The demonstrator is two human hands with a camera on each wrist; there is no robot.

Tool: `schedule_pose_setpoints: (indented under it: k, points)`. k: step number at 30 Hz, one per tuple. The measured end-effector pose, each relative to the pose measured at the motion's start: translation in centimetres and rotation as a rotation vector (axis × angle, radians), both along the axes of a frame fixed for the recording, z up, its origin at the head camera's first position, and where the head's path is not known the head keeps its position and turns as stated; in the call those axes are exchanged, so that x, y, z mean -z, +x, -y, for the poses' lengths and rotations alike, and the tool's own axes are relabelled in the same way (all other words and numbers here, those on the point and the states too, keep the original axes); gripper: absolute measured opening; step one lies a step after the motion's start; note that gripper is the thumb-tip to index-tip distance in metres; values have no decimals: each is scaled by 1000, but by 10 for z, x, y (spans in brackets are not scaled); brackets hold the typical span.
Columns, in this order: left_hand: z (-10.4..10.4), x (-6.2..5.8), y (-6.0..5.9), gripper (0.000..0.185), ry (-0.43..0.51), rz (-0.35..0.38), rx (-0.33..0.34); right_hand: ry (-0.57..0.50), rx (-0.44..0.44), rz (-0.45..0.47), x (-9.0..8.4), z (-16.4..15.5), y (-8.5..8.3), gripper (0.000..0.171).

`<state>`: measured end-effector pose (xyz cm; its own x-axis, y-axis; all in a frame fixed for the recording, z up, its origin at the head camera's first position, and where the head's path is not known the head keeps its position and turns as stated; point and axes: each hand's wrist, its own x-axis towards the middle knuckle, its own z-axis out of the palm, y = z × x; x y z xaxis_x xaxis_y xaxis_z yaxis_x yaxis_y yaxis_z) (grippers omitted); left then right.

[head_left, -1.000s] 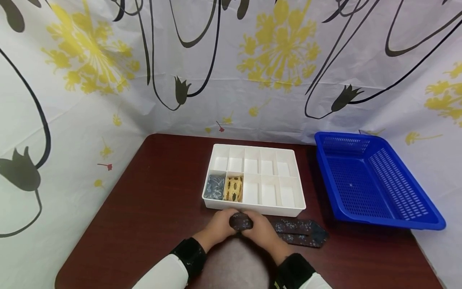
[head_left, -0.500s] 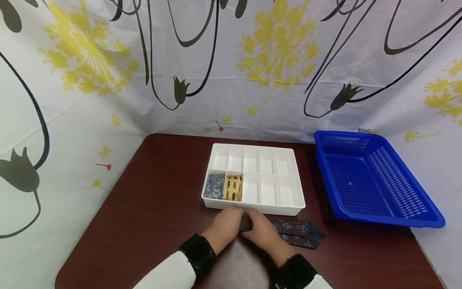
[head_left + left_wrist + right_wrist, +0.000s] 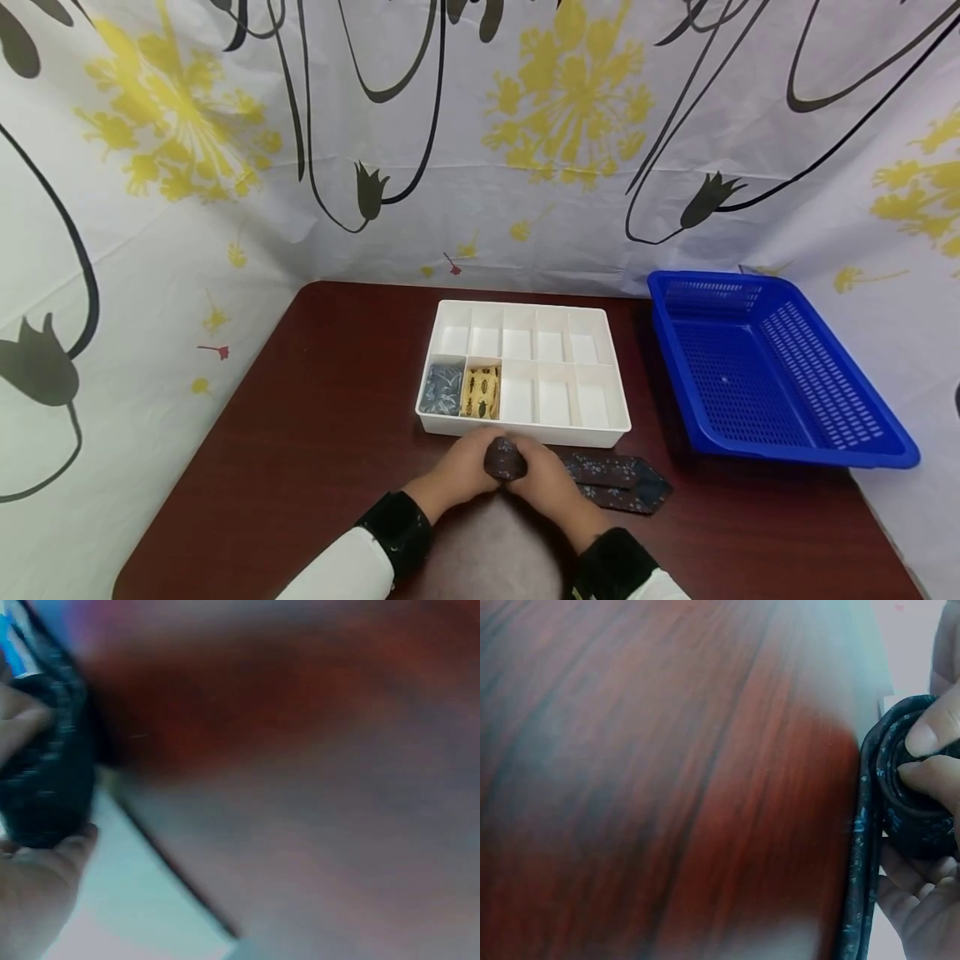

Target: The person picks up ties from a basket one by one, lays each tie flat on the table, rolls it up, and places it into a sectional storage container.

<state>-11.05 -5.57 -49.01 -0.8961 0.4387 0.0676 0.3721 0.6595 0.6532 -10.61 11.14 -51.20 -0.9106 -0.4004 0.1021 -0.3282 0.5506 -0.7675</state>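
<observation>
A dark necktie [image 3: 505, 460] with small light flower marks is partly rolled up in front of the white box. My left hand [image 3: 459, 468] grips the roll from the left, and my right hand [image 3: 550, 483] grips it from the right. The tie's unrolled part [image 3: 637, 485] lies doubled on the table, its pointed end to the right. In the right wrist view, fingertips [image 3: 930, 739] press into the spiral end of the roll [image 3: 911, 825]. The left wrist view catches the dark roll [image 3: 49, 780] between fingers at the left edge; the remainder is blurred.
The white divided box [image 3: 525, 435] stands behind the hands. Its two front-left compartments hold a grey-blue folded cloth [image 3: 442, 390] and a yellow insect-print cloth [image 3: 481, 392]. A blue basket [image 3: 795, 458] stands right on the dark red table [image 3: 300, 433]. A patterned sheet hangs behind.
My left hand went right over the roll, hiding most of it half a second ago, then moved back left, so the roll's end shows again. The right hand stays nearly in place.
</observation>
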Motion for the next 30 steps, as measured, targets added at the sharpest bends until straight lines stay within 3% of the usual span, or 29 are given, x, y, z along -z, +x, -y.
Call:
schedule_pose_setpoints:
  k: [2,4,8,13,17,21,24,27,30]
  points:
    - [5,6,0,37,98,26,6,-8,3,6,1,0,0,48]
    - [8,10,1,34,140,31,5,-12,3,10,2,0,0,48]
    - [8,8,1,30,88,-22,14,-13,1,34,3,0,0,49]
    - [0,-5,1,19,-104,-68,11,-10,-7,54,1,-1,2,48]
    - [-14,-20,5,9,-326,-78,-57,28,-10,25,-6,0,4,50]
    - [-29,-33,10,7,-542,-26,-134,49,-11,17,-12,3,5,60]
    - [-36,-37,12,19,-622,22,-146,56,-5,33,-14,4,5,62]
    - [-35,-35,12,28,-591,27,-129,57,7,62,-12,3,5,58]
    - [-25,-28,11,33,-476,-5,-93,55,12,86,-9,2,4,55]
